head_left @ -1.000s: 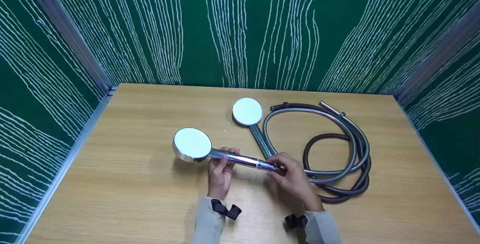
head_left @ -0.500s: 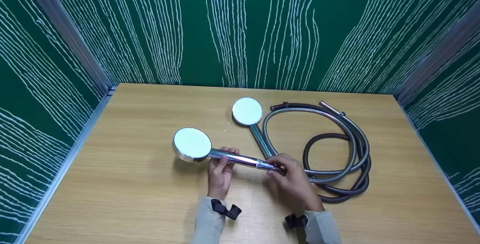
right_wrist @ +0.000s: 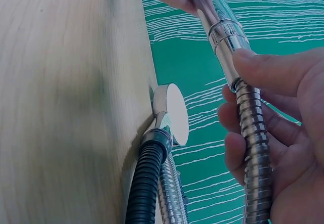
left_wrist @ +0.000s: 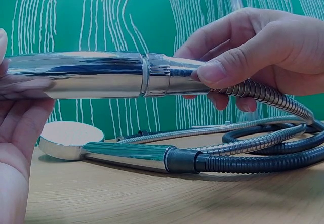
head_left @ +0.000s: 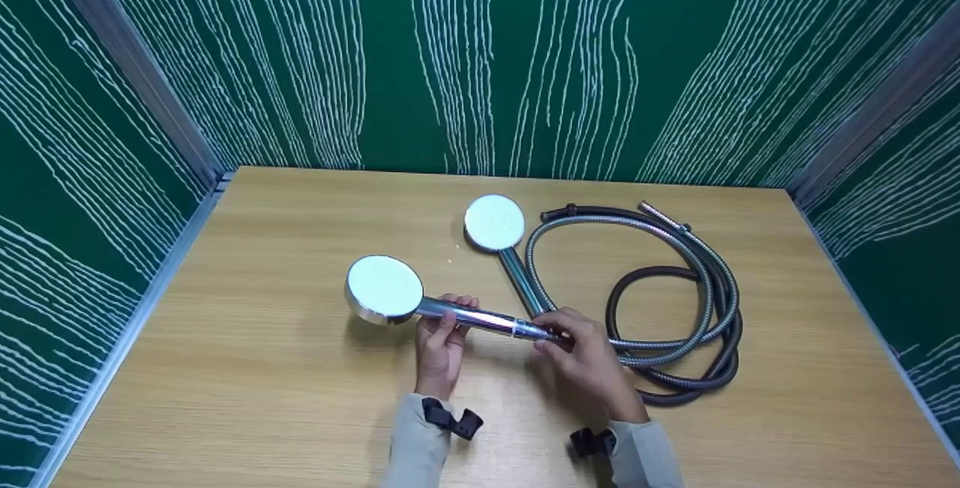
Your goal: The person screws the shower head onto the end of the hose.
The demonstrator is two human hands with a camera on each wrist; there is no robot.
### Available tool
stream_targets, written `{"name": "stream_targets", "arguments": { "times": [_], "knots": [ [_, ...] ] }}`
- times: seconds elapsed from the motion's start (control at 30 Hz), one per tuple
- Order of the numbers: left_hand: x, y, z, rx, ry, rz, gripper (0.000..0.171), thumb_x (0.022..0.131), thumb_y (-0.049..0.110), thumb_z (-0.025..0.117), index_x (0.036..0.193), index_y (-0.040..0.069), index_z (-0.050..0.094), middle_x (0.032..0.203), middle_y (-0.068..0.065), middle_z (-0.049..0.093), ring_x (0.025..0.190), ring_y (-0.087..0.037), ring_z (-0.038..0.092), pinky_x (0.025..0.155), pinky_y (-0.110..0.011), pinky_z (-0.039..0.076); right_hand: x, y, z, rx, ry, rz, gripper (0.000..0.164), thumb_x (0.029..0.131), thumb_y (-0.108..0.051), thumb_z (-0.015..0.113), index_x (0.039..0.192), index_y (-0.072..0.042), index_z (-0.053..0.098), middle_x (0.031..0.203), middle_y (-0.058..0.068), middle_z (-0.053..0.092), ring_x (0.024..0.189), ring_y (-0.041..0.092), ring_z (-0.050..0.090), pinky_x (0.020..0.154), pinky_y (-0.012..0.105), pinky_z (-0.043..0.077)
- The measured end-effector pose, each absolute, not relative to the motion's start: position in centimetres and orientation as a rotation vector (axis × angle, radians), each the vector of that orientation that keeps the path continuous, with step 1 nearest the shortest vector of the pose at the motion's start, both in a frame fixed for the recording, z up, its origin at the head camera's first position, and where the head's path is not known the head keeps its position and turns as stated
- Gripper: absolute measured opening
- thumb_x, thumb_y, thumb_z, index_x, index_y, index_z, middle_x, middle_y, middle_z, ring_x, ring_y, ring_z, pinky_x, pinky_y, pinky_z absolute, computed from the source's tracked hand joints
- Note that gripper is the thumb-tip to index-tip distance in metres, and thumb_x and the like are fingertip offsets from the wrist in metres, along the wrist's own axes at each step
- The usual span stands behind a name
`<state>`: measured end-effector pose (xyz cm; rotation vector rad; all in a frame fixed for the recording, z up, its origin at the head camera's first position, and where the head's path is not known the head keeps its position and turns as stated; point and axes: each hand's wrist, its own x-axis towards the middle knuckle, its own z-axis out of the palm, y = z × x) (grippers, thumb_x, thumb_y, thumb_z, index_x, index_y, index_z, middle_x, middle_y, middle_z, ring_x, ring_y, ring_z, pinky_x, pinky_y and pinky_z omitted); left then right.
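A chrome hand shower with a round pale face is held above the table, face up, its handle slanting down to the right. My left hand grips the middle of that handle, thumb on top. At the handle's end, my right hand pinches the smooth chrome end nut of the silver metal shower hose. A ribbed ring sits against the handle where nut and handle meet. Behind them a second hand shower lies face up, joined at its black collar to a black hose.
The silver and black hoses lie in tangled loops on the right of the wooden table. Their loose ends rest toward the back, near the second hand shower. Green walls with white wavy lines close off the back and both sides.
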<state>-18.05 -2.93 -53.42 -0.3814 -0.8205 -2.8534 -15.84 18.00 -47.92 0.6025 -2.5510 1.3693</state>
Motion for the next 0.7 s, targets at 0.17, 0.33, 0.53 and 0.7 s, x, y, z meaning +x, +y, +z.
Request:
{"name": "stream_targets", "arguments": {
  "times": [0.17, 0.33, 0.53, 0.7],
  "knots": [
    [-18.08, -2.89, -53.42, -0.388, -0.824, -2.851, 0.011, 0.093, 0.008, 0.057, 0.102, 0.006, 0.063, 0.097, -0.005, 0.070, 0.098, -0.019, 0.067, 0.099, -0.035, 0.054, -15.89, 18.09, -48.05, 0.621, -2.547, 1.347, 0.029, 0.075, 0.002, 0.074, 0.101, -0.011, 0.070, 0.092, -0.001, 0.067, 0.082, 0.012, 0.062, 0.074, 0.022, 0.059],
    [-18.08, -2.92, -53.44, -0.402, -0.834, -2.843, 0.012, 0.093, 0.007, 0.056, 0.102, 0.007, 0.064, 0.098, -0.005, 0.071, 0.099, -0.020, 0.068, 0.099, -0.035, 0.054, -15.79, 18.04, -47.86, 0.591, -2.581, 1.354, 0.027, 0.077, 0.001, 0.074, 0.101, -0.010, 0.069, 0.093, 0.000, 0.068, 0.084, 0.012, 0.063, 0.076, 0.022, 0.059],
    [-18.03, -2.97, -53.40, -0.392, -0.834, -2.849, 0.013, 0.093, 0.006, 0.056, 0.103, 0.007, 0.065, 0.099, -0.006, 0.071, 0.099, -0.020, 0.068, 0.099, -0.035, 0.054, -15.74, 17.86, -47.71, 0.543, -2.609, 1.364, 0.031, 0.075, 0.001, 0.076, 0.103, -0.010, 0.067, 0.098, 0.001, 0.067, 0.090, 0.016, 0.065, 0.082, 0.027, 0.060],
    [-18.07, -2.96, -53.49, -0.374, -0.841, -2.849, 0.012, 0.093, 0.006, 0.057, 0.102, 0.008, 0.065, 0.098, -0.005, 0.071, 0.099, -0.020, 0.068, 0.098, -0.035, 0.054, -15.78, 17.76, -47.68, 0.540, -2.605, 1.345, 0.037, 0.070, 0.003, 0.078, 0.103, -0.011, 0.066, 0.099, 0.000, 0.066, 0.093, 0.017, 0.064, 0.085, 0.029, 0.060]
  ]
}}
